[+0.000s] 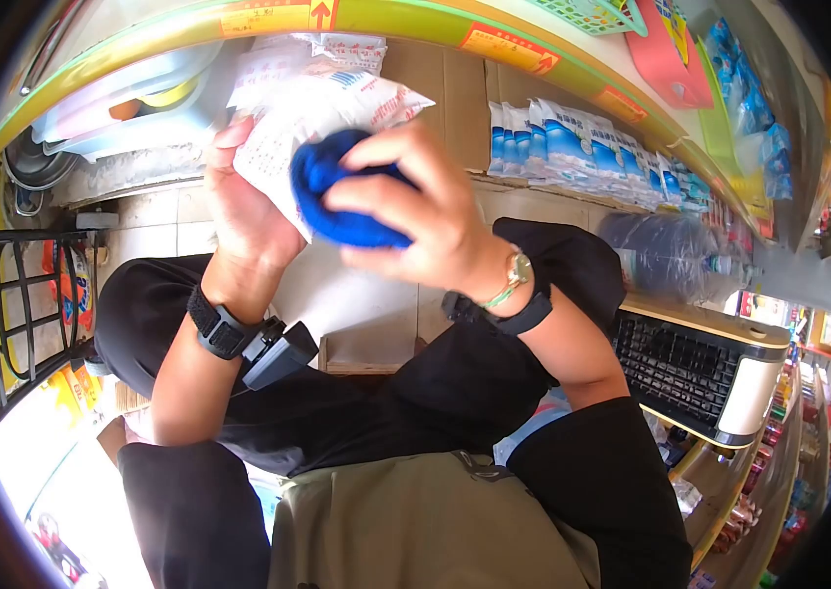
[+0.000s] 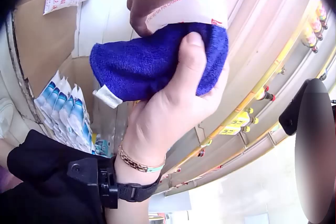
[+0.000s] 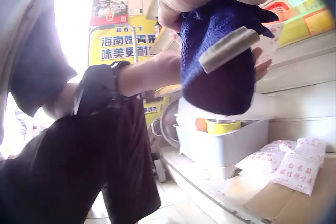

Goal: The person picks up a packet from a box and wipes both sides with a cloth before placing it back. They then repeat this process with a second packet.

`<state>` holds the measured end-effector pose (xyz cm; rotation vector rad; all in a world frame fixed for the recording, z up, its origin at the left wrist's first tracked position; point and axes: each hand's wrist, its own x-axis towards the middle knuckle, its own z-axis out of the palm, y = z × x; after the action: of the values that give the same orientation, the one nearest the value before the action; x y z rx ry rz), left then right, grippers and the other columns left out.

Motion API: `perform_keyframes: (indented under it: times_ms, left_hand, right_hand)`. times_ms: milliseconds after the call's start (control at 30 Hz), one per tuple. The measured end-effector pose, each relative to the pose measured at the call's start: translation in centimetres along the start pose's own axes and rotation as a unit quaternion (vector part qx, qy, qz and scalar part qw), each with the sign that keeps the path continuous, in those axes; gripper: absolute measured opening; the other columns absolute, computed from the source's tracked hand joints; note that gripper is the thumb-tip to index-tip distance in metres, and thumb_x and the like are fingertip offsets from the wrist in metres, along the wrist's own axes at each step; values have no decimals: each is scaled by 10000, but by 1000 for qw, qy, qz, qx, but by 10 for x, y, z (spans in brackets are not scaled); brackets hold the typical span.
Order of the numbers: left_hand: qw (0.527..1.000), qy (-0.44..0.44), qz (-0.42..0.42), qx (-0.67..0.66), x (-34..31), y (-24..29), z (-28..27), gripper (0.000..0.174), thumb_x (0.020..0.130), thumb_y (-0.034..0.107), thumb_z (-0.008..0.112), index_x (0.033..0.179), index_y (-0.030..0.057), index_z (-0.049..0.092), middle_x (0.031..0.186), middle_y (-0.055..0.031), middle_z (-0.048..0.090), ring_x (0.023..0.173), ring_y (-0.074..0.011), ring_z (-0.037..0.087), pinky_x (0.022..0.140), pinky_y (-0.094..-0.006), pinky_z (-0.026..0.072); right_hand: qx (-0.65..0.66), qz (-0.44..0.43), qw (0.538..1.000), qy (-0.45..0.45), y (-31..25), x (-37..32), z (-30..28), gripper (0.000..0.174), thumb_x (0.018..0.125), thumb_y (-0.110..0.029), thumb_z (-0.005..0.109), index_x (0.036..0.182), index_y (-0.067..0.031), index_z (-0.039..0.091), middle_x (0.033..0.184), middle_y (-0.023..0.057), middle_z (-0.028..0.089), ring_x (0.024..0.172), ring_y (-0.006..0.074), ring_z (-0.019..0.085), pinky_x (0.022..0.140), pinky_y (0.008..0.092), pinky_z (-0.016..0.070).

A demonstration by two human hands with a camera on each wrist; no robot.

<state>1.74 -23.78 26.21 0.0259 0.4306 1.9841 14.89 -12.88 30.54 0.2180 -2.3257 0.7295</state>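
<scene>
My left hand (image 1: pixel 249 211) grips a plump white packet (image 1: pixel 303 113) with red print, holding it up at a tilt. In the left wrist view its fingers curl over the packet's edge. My right hand (image 1: pixel 430 211) holds a bunched blue cloth (image 1: pixel 366 221) against the packet's face, covering part of it. The cloth looks like fluffy towelling and has a pale label (image 2: pixel 107 97) at one end. The right thumb lies across the cloth in the left wrist view. Beyond the raised packet, similar white packets (image 3: pixel 299 166) lie on cardboard on the low shelf.
Blue-and-white packets (image 1: pixel 577 142) stand in a row at the right of the low shelf. A translucent tub (image 3: pixel 226 142) sits at its left. Further right are a large water bottle (image 1: pixel 666 250) and a black-grilled appliance (image 1: pixel 690 363). A black wire rack (image 1: pixel 33 304) stands left.
</scene>
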Motion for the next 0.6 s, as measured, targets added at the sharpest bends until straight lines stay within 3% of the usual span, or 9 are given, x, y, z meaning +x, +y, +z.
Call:
perform_keyframes:
  times_ms: [33,133,167,233,367,600]
  left_hand:
    - [998,-35,-16,-48,1,2,-3,519,782,370,490,1155,10,503,1103,-140,589,1001,-269,564,908,-385,435]
    - [1000,-3,-19,-8,1,0,0,505,776,334,474,1159,5,500,1113,-145,584,1003,-271,564,911,-385,432]
    - [987,-116,-46,-99,2,2,-3,499,784,323,462,1164,1,497,1115,-152,582,1010,-267,563,913,-379,433]
    - [998,-30,-39,-30,1,-3,-3,501,790,313,449,1181,2,486,1127,-153,577,1020,-263,561,914,-375,437]
    - [999,-22,-34,-22,3,-4,5,559,798,312,424,1260,-2,418,1198,-165,534,1059,-281,546,920,-396,437]
    - [1000,22,0,11,2,-4,14,632,756,322,474,1292,2,374,1258,-186,481,1125,-317,505,927,-457,435]
  right_hand:
    - [31,-5,999,-15,-5,-1,5,403,497,-118,777,875,-97,638,953,74,535,841,257,550,709,359,466]
    - [-23,-55,998,-6,-8,-3,16,404,494,-121,777,872,-98,634,932,75,545,801,254,564,657,351,481]
    - [-30,-49,998,-5,-8,0,12,416,486,-111,779,876,-98,634,939,75,546,804,252,564,663,350,481]
    - [-55,-24,998,27,-3,6,6,401,515,-124,767,871,-109,584,917,61,508,808,246,543,640,344,470]
    - [-78,38,994,64,6,12,-8,416,527,-79,767,900,-103,584,964,80,495,885,281,530,734,382,460]
    - [-148,107,975,127,28,14,-26,357,585,-38,737,924,-55,628,941,99,533,829,243,564,715,319,476]
